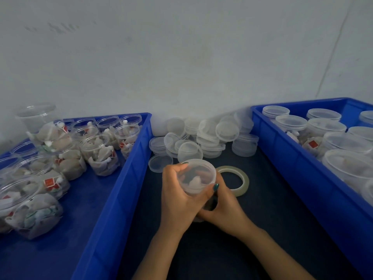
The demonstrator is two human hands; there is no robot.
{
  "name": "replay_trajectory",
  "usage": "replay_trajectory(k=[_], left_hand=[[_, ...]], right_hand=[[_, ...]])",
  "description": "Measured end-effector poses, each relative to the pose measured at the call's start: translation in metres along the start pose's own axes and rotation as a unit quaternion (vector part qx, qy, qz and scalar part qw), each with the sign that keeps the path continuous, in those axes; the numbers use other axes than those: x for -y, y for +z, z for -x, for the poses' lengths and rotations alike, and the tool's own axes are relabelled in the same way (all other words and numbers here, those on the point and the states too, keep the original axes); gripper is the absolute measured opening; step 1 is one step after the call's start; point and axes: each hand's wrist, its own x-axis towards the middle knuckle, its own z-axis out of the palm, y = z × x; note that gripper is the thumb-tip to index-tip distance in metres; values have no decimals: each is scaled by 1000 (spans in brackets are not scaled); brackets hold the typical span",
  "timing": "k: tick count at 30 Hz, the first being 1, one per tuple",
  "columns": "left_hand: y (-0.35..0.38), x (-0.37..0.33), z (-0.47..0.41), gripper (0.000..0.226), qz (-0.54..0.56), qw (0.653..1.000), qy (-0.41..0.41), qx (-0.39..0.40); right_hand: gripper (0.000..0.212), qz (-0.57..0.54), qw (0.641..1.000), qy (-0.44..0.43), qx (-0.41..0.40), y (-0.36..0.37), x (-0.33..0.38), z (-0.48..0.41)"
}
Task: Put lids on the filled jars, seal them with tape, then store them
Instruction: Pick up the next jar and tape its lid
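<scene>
At centre frame, over the dark surface, the left hand and right hand both grip the lidded jar, held near upright; the tape roll lies flat just right of it, nearest the right hand, the likelier one to fetch it.

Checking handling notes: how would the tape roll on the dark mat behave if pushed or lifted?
The tape roll lies flat, so it would probably slide, not roll. Thin and hollow, it is likely light.
</scene>
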Motion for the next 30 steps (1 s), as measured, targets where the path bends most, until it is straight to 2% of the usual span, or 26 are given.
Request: replay_trajectory(k=[3, 5, 9, 11, 12, 14, 16, 17, 18, 20, 21, 23, 27, 30], left_hand=[[-4, 0, -1, 72, 32, 999, -17, 32], [-10, -1, -3, 76, 86, 993, -49, 68], [-23, 4, -10, 90, 222, 960, -123, 120], [-27, 8, -13, 90, 269, 943, -161, 112], [-29, 9, -14, 85, 272, 940, -179, 97], [-29, 14, -16, 59, 246, 948, -195, 49], [-29, 18, -16, 32, 238, 953, -187, 16], [-29, 16, -16, 27, 243, 953, -178, 16], [-28, 13, -15, 31, 241, 955, -170, 24], [-25, 6, -14, 65, 213, 963, -160, 43], [-23, 3, -13, 82, 197, 967, -153, 56], [-19, 2, -13, 100, 171, 972, -139, 77], [-23, 4, -13, 98, 136, 980, -128, 62], [-26, 5, -12, 93, 128, 981, -128, 68]], right_hand=[[81, -9, 1000, 13, 2, -3, 2, 1], [84, -26, 998, 53, 18, -10, 4, 1], [75, -136, 977, 132, 94, -14, 9, 1], [67, -197, 965, 140, 102, -12, 12, 1], [64, -222, 961, 139, 94, -11, 14, 1], [62, -236, 960, 134, 68, -11, 16, 0], [63, -198, 972, 127, 24, -10, 18, -2], [65, -165, 979, 121, -3, -9, 18, -2], [68, -120, 986, 110, -29, -8, 17, -2], [78, -7, 995, 80, -64, -8, 18, 0], [82, 49, 994, 63, -70, -8, 18, 1], [89, 126, 990, 39, -55, -10, 18, 2], [88, 71, 997, 25, 15, -12, 18, 0], [84, 51, 998, 31, 36, -19, 14, -3]])
